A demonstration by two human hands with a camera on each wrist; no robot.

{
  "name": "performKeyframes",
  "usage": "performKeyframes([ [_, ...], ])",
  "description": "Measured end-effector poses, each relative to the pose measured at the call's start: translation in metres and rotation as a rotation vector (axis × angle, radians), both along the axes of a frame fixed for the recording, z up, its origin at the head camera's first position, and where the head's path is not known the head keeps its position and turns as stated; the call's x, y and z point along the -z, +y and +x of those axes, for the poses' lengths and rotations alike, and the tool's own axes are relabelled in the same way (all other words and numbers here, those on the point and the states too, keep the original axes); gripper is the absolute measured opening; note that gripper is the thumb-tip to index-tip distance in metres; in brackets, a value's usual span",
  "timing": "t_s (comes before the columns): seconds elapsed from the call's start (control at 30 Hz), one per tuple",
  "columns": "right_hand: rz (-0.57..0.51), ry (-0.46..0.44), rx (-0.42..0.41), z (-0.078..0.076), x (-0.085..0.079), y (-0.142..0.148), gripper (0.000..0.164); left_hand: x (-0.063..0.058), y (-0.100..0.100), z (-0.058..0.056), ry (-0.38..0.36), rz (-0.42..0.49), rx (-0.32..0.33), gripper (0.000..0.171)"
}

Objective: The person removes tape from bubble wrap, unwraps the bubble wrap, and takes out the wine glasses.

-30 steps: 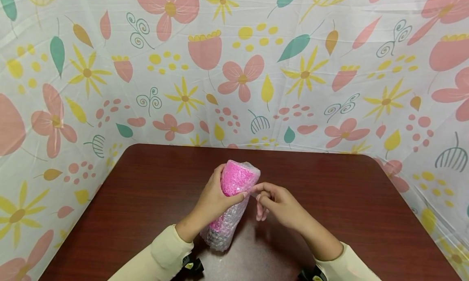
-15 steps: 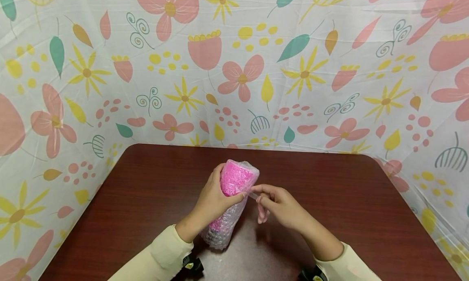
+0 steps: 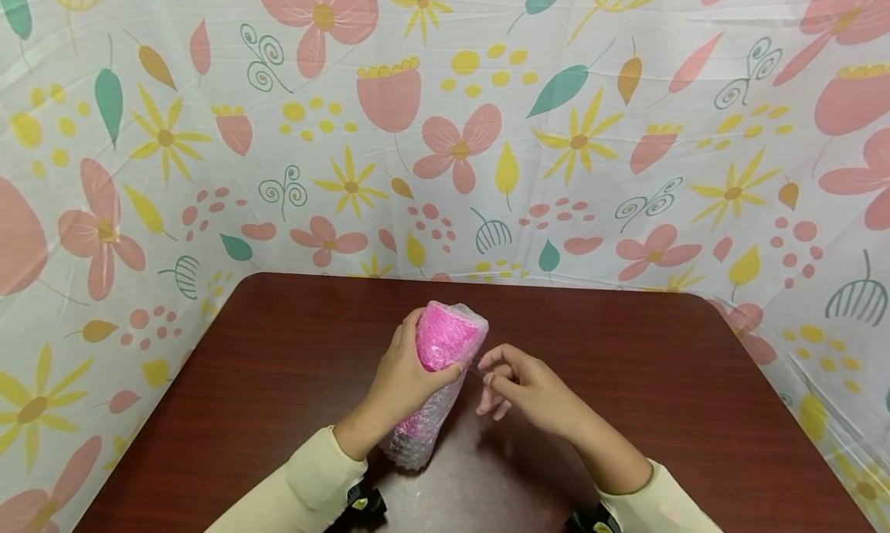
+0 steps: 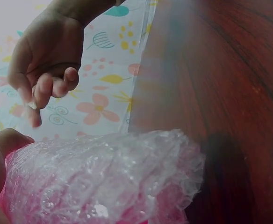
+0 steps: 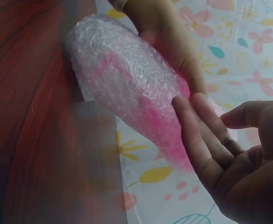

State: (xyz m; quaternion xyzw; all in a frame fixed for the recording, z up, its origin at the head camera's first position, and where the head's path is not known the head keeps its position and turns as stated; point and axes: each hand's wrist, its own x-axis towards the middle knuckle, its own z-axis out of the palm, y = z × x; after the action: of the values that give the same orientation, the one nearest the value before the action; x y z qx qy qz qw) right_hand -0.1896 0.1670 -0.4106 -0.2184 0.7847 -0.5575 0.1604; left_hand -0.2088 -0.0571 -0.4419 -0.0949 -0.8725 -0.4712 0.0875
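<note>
A pink, roughly cylindrical object wrapped in clear bubble wrap leans up and away from me over the table; its kind is hidden by the wrapping. My left hand grips its upper part, thumb across the near side and fingers round the left. In the right wrist view the wrapped object shows pink through the plastic. Just right of it, my right hand has its index finger extended toward the wrap and its thumb bent in. A faint clear strip shows at the thumb and fingertips.
The dark red-brown wooden table has rounded far corners. Behind and beside it hangs a white curtain printed with flowers and leaves. Black wrist straps sit at the pale sleeves.
The wrapped object has shifted slightly left with my left hand, widening the gap to my right fingertips. The clear strip between them shows less plainly, and my right hand's lower fingers have moved a little.
</note>
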Motion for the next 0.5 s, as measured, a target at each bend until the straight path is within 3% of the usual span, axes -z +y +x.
performKeyframes([
  [0.2,-0.01,-0.044,0.025,-0.0015,0.0008,-0.001,0.021,-0.0005,-0.0014,-0.0009,0.005,-0.005,-0.02,0.102],
  [0.5,0.028,-0.017,0.055,-0.001,0.0,-0.0005,0.024,-0.0006,-0.0017,-0.0002,0.004,-0.014,-0.023,0.103],
])
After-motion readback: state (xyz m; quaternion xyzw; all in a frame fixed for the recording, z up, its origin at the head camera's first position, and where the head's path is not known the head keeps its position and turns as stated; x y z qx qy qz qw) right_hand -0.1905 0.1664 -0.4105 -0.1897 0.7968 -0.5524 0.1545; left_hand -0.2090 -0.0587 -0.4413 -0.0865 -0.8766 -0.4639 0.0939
